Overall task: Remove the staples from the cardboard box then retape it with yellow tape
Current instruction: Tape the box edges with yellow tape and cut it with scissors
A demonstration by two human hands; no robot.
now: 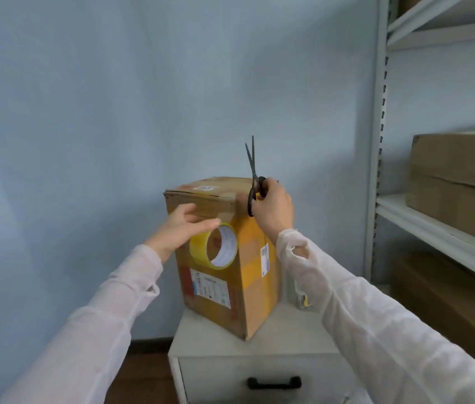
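A tall cardboard box (248,301) stands upright on a small white cabinet, with yellow tape strips and labels on its sides. A roll of yellow tape (198,253) hangs against the box's front face. My left hand (181,228) lies with straight fingers against that face, just above the roll. My right hand (274,208) grips black scissors (251,161) at the box's upper right corner, blades slightly apart and pointing up. No staples are visible from here.
The white cabinet (288,339) has a drawer with a black handle (274,382). A small object (303,300) sits behind my right sleeve. A metal shelf unit (434,228) at the right holds large cardboard boxes (460,176). A blue wall is behind.
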